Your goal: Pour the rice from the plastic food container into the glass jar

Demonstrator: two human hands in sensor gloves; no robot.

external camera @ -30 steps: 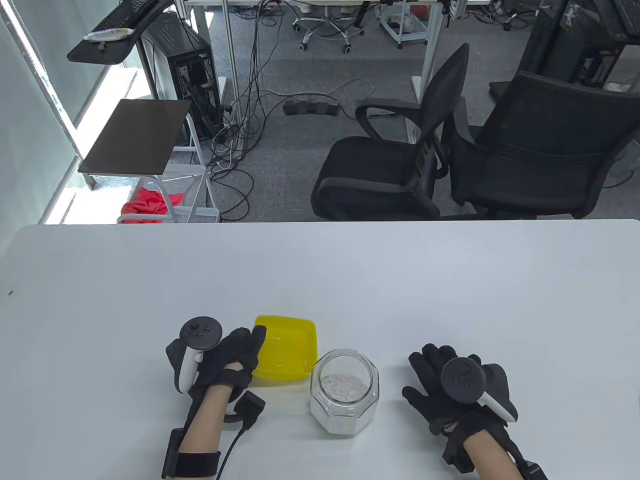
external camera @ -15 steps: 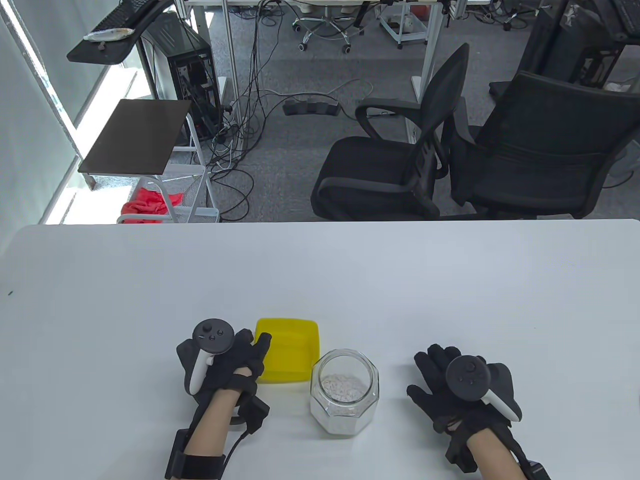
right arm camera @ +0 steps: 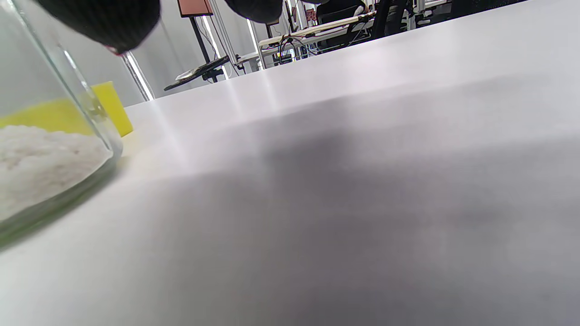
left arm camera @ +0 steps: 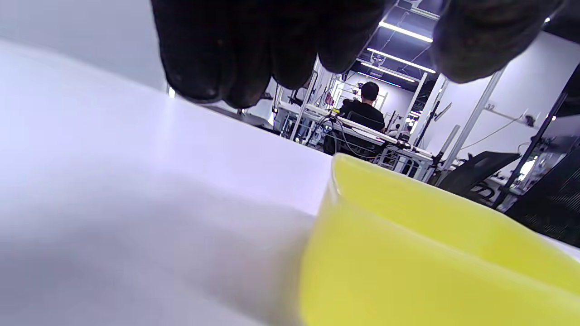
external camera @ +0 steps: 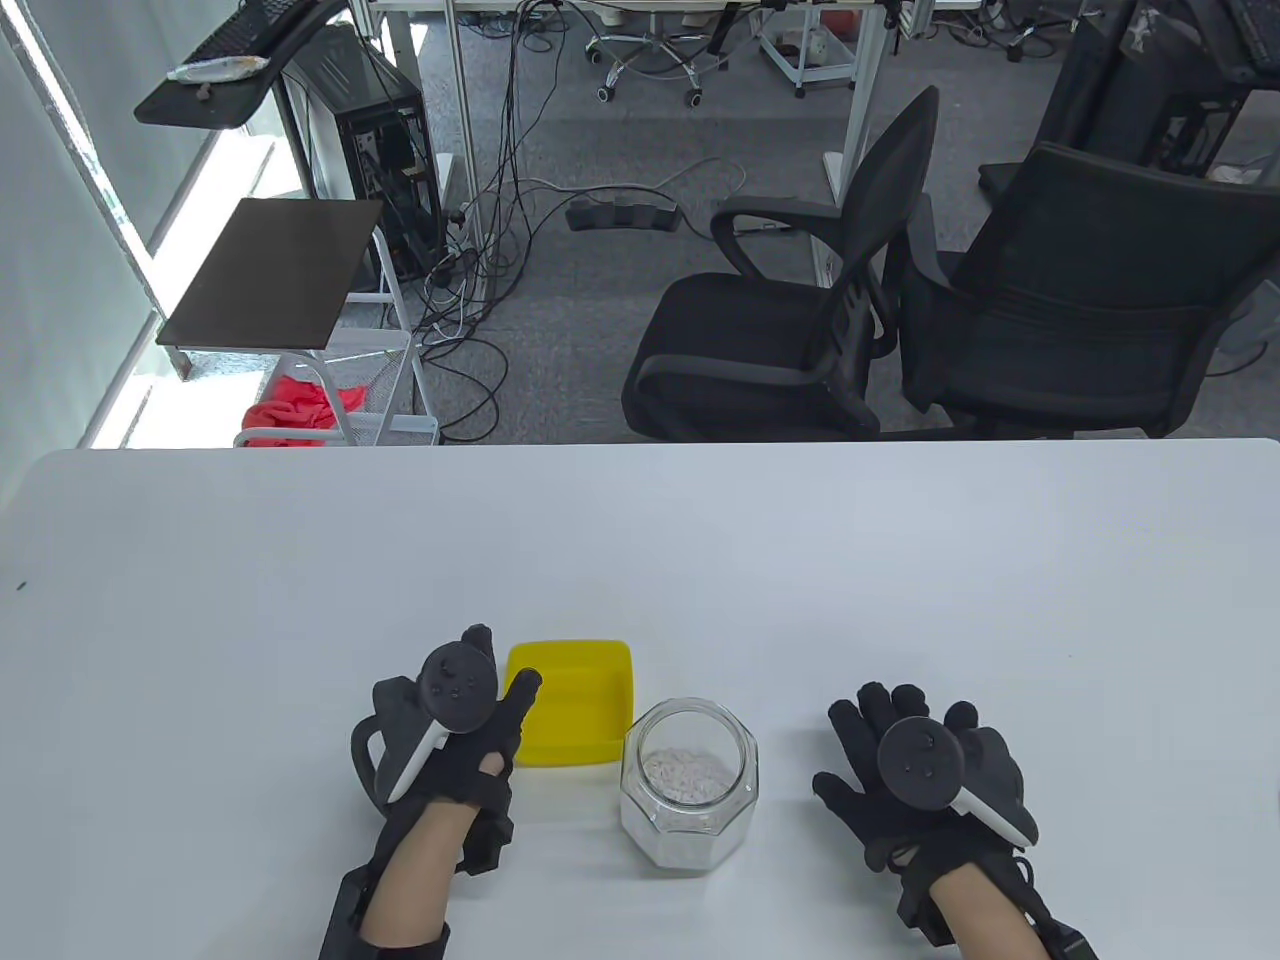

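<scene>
The yellow plastic container (external camera: 570,700) stands level on the white table (external camera: 640,560), and I see no rice in it. In the left wrist view its wall (left arm camera: 408,258) fills the lower right. The glass jar (external camera: 688,782) stands just right of it with white rice at its bottom, and also shows in the right wrist view (right arm camera: 41,172). My left hand (external camera: 503,662) is at the container's left side, fingers loose, with the thumb by the left rim. In its wrist view the fingertips (left arm camera: 217,59) hang clear above the table. My right hand (external camera: 850,742) rests spread on the table right of the jar, holding nothing.
Two black office chairs (external camera: 800,330) stand beyond the table's far edge. Bare white tabletop stretches behind and to both sides of the container and jar.
The container, tilted in my left hand a second ago, has come down level on the table. My left hand has loosened and turned beside it. The right hand has barely shifted.
</scene>
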